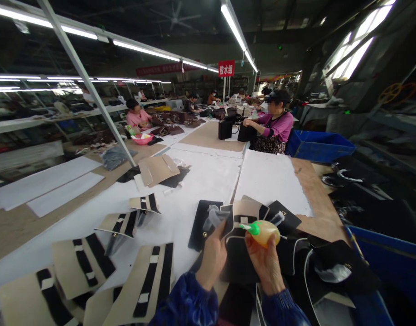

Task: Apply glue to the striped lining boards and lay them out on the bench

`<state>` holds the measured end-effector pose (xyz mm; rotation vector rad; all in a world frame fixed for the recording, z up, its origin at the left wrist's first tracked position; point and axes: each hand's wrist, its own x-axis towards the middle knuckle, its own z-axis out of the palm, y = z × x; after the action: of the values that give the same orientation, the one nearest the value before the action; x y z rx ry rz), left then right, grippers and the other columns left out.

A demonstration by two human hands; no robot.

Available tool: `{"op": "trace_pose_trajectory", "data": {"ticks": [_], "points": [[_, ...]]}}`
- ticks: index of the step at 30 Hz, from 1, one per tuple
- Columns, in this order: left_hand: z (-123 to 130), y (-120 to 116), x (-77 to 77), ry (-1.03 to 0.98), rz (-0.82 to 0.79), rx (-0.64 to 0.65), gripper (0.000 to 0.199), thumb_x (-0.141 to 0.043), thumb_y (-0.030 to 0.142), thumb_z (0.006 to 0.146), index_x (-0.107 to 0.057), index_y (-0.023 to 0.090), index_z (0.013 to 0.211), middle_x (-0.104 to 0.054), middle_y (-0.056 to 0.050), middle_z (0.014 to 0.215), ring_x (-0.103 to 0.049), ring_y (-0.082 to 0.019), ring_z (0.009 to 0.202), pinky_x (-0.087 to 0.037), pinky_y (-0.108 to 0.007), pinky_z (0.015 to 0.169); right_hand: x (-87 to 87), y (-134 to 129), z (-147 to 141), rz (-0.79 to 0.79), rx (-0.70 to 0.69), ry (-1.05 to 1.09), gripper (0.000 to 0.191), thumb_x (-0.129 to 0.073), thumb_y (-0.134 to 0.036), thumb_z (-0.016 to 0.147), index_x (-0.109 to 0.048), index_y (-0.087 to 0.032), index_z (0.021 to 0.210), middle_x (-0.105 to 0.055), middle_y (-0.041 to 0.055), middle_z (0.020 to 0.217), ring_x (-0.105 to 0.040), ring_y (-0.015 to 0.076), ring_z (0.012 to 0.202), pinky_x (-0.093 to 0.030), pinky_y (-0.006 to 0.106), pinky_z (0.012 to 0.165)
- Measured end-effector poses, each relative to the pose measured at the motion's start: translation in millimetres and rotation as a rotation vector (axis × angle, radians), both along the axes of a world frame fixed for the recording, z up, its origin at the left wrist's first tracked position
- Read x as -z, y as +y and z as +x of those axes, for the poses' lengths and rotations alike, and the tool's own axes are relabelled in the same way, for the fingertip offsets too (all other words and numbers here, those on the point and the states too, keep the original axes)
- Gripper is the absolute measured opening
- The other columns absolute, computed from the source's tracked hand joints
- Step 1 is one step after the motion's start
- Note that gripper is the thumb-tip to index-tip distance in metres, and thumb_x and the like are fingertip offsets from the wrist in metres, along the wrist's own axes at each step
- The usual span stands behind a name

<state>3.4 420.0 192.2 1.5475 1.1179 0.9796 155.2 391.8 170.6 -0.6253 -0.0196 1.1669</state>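
A yellowish glue bottle (265, 233) with a green nozzle lies in my right hand (263, 260), its tip pointing left over a beige and black piece (249, 209). My left hand (213, 253) grips the edge of a black flap piece (228, 222), beside a bit of clear plastic wrap (215, 217). Under and between both hands lie black bag parts (240, 258) with white edging. A black panel (197, 226) with a small gold fitting sits just left of my left hand.
Beige pieces with black strips (145, 280) spread over the white table (208, 167) at the left. Cardboard (158, 170) lies farther back. Blue bins (320, 146) stand at the right. A person in a purple top (281, 127) handles black bags across the table.
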Motion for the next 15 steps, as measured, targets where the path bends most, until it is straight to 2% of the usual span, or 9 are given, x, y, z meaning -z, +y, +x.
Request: {"op": "trace_pose_trajectory", "data": {"ticks": [4, 7, 9, 11, 15], "points": [[-8, -7, -23.8, 0.009, 0.183, -0.072, 0.055, -0.047, 0.014, 0.091, -0.051, 0.021, 0.146, -0.052, -0.005, 0.151, -0.044, -0.024, 0.142, -0.027, -0.038, 0.123, -31.7, -11, 4, 0.029, 0.053, -0.080, 0.070, -0.095, -0.055, 0.040, -0.072, -0.026, 0.100, -0.072, -0.0021, 0.100, -0.069, 0.0142, 0.084, -0.062, 0.023, 0.066], [-12, -9, -27.0, 0.050, 0.310, -0.121, 0.056, -0.046, 0.013, 0.092, -0.049, 0.020, 0.148, -0.051, -0.005, 0.152, -0.045, -0.022, 0.142, -0.031, -0.036, 0.122, -45.6, -15, 5, 0.034, 0.101, -0.159, 0.072, -0.095, -0.055, 0.039, -0.072, -0.026, 0.100, -0.071, -0.0018, 0.098, -0.068, 0.0145, 0.083, -0.062, 0.024, 0.064], [-13, -10, -26.9, 0.055, 0.338, -0.136, 0.056, -0.044, 0.011, 0.092, -0.049, 0.019, 0.148, -0.052, -0.005, 0.152, -0.046, -0.022, 0.141, -0.032, -0.035, 0.121, -49.9, -16, 4, 0.017, 0.126, -0.193, 0.071, -0.095, -0.056, 0.040, -0.072, -0.025, 0.100, -0.071, -0.0014, 0.099, -0.068, 0.0147, 0.083, -0.062, 0.024, 0.065], [-12, -11, -28.4, -0.019, 0.253, -0.123, 0.053, -0.045, 0.014, 0.093, -0.052, 0.020, 0.145, -0.055, -0.005, 0.149, -0.048, -0.022, 0.140, -0.031, -0.035, 0.121, -52.4, -16, 1, 0.001, 0.133, -0.221, 0.070, -0.094, -0.056, 0.042, -0.072, -0.025, 0.100, -0.070, -0.0013, 0.101, -0.067, 0.0148, 0.086, -0.062, 0.024, 0.068], [-10, -15, -37.8, -0.268, -0.066, -0.106, 0.037, -0.052, 0.031, 0.096, -0.067, 0.020, 0.128, -0.067, -0.007, 0.133, -0.055, -0.027, 0.132, -0.033, -0.039, 0.119, -57.3, -19, -9, 0.014, 0.174, -0.377, 0.063, -0.091, -0.055, 0.053, -0.069, -0.024, 0.103, -0.069, 0.0004, 0.101, -0.067, 0.0173, 0.093, -0.060, 0.028, 0.077]]}}
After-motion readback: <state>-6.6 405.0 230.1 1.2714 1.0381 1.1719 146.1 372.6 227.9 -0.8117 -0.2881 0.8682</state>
